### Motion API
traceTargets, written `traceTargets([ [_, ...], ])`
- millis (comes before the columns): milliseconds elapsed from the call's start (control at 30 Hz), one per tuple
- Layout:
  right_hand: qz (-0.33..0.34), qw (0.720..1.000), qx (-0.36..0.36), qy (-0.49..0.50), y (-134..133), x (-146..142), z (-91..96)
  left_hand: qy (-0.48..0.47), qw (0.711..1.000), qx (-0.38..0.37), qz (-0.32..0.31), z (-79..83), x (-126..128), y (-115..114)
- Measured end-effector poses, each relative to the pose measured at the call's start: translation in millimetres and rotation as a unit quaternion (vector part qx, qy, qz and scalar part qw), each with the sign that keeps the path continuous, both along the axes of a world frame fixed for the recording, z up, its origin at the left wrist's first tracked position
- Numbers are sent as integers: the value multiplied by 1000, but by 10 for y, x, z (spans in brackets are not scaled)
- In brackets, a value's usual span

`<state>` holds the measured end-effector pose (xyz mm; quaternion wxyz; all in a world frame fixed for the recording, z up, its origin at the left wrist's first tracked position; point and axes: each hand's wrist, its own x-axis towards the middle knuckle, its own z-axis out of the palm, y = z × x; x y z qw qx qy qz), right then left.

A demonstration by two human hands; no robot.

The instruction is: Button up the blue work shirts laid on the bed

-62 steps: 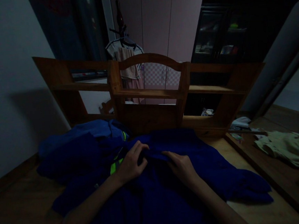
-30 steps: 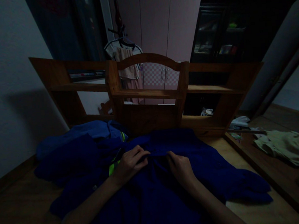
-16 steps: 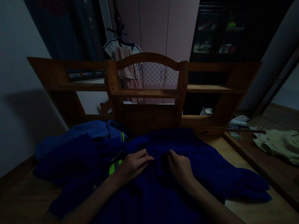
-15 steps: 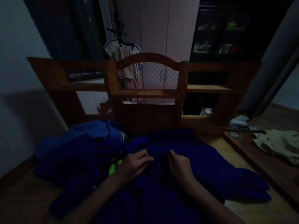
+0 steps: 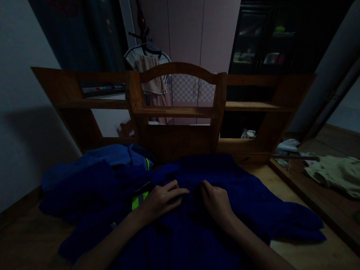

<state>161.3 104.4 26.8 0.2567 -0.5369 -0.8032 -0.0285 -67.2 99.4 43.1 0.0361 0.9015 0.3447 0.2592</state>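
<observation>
A dark blue jacket lies spread on the wooden surface, one sleeve stretched out to the right. My left hand rests on its upper front, index finger reaching toward the middle and the other fingers bent on the cloth. Just across from it, my right hand is closed with thumb and fingers pinching the jacket's front. A small gap of bunched fabric separates the two hands. The dim light hides the exact fold or fastening between the fingertips.
More blue clothing is heaped at left, with a yellow-green reflective strip by my left forearm. A wooden headboard with shelves stands beyond. Pale cloth lies at right, past the bed's raised edge.
My left index finger has shifted slightly right, toward my right hand. My right hand and the jacket stay almost the same.
</observation>
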Motion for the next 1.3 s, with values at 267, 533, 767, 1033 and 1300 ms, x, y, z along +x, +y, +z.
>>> traceTargets([
  [267, 10, 1000, -10, 12, -5, 16, 26, -24, 999, 30, 26, -50, 1, 6],
  [533, 6, 1000, 1, 9, 4, 9, 14, -26, 998, 47, 30, -60, 3, 2],
  [767, 23, 999, -15, 36, 2, 18, 29, -37, 998, 34, 45, -61, 5, -12],
  [1033, 164, 983, -49, 64, -94, 93, 292, -153, 968, 92, 179, 35, -64, -134],
  [1300, 148, 976, -158, 38, -79, 664, 551, -206, 960, 126, 145, 66, -208, -121],
])
